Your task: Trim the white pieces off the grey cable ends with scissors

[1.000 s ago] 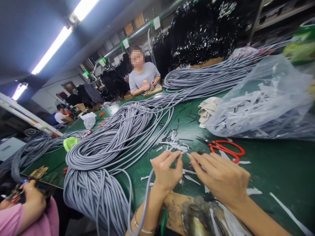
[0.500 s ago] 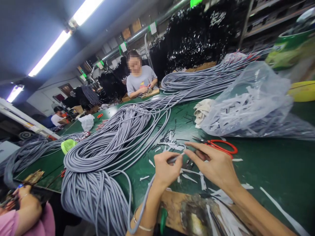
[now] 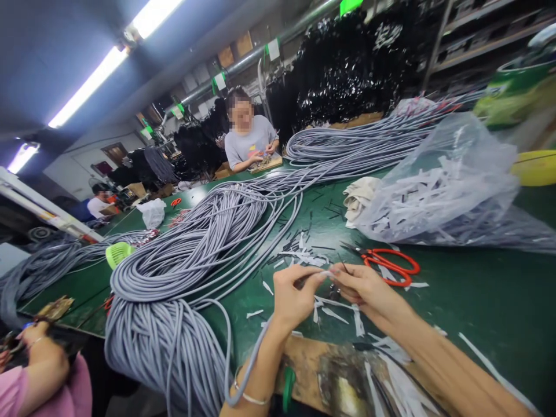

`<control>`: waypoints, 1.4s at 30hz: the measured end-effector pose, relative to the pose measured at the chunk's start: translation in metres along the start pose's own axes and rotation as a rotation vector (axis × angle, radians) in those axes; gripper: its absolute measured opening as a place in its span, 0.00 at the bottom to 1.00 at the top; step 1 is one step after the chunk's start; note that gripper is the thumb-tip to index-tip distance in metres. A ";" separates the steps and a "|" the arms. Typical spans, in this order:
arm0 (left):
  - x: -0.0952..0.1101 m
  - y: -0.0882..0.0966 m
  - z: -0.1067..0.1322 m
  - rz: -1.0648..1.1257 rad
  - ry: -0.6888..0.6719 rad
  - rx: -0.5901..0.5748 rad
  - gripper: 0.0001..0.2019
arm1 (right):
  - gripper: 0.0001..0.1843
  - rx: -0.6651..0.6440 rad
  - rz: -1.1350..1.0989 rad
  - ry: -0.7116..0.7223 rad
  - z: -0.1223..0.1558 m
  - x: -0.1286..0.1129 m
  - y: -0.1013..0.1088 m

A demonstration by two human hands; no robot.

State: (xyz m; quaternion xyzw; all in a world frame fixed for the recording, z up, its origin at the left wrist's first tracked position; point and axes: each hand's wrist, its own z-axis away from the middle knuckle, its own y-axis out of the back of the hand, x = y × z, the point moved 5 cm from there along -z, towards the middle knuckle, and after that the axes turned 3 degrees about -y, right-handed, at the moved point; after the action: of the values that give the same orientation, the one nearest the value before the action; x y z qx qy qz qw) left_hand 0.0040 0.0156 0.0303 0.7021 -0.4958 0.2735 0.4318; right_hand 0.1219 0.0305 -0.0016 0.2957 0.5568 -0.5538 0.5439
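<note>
My left hand (image 3: 294, 296) is closed around the end of a grey cable (image 3: 252, 365), which runs back past my wrist to the big coil. The fingers of my right hand (image 3: 369, 288) are closed in a pinch at the cable's tip, touching my left fingertips. A thin dark strand sticks up by the right fingers. Just beyond that hand lie red-handled scissors (image 3: 391, 267). White strips (image 3: 302, 256) and short black offcuts are scattered around both hands. Below the hands sits a worn wooden board (image 3: 304, 354) with a dark, crusted patch.
Heaped coils of grey cable (image 3: 182, 260) fill the left of the green table (image 3: 478, 301). A clear bag of white scraps (image 3: 438, 202) and a cloth (image 3: 359, 197) stand at the right. One co-worker (image 3: 252, 139) sits across; another's arm (image 3: 43, 359) shows at lower left.
My right hand's fingers have drawn in from an outstretched pose and closed at the cable tip. This uncovers more of the scissors. The left hand has barely moved.
</note>
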 end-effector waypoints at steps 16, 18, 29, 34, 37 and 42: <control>-0.005 -0.004 0.002 -0.425 -0.077 -0.118 0.10 | 0.19 0.476 1.127 1.108 0.035 -0.026 -0.010; -0.008 -0.011 0.003 -0.532 -0.118 -0.249 0.10 | 0.19 0.478 1.117 1.091 0.035 -0.029 -0.006; -0.011 -0.007 -0.003 -0.318 -0.004 -0.282 0.15 | 0.14 0.233 1.068 0.800 0.019 -0.030 0.011; -0.011 -0.010 -0.001 -0.405 -0.109 -0.405 0.11 | 0.18 0.249 1.116 0.769 0.015 -0.021 0.013; -0.010 -0.017 0.004 -0.413 -0.191 -0.580 0.11 | 0.20 0.181 1.032 0.614 0.006 -0.020 0.018; -0.015 -0.012 -0.001 -0.131 -0.085 -0.351 0.10 | 0.31 0.144 0.630 0.441 -0.004 -0.020 0.019</control>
State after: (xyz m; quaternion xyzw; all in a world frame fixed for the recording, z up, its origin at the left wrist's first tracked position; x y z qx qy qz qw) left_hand 0.0102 0.0244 0.0147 0.6575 -0.5073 0.1241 0.5431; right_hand 0.1430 0.0433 0.0104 0.6015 0.5019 -0.3205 0.5325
